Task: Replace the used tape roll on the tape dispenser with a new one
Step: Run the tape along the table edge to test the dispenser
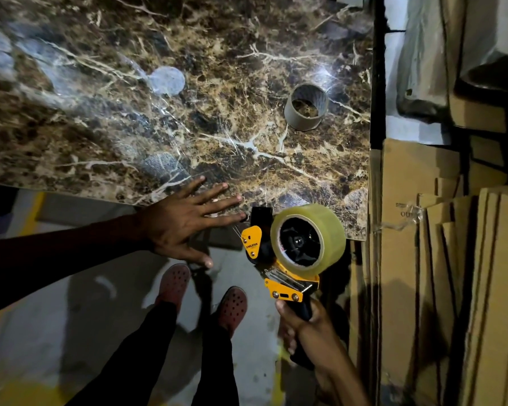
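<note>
Right hand (302, 320), "XMUNIX" tape dispenser (279, 259)

A table (188, 83) fills the upper left of the view, its near edge running across the middle. On it, toward the right side, an empty tape core (307, 107) stands on end, well apart from everything else. Stacked flat cardboard (423, 273) stands upright just to the right of the table. At the table's near right corner the tape dispenser (288, 253) is held up, a full tape roll (308, 237) seated on its hub; the right hand (302, 323) grips its handle from below. The left hand (185, 227) lies spread over the near edge, left of the dispenser (fingertips almost at its front end). Two feet (203, 297) stand on the floor (56, 317) below.
</note>
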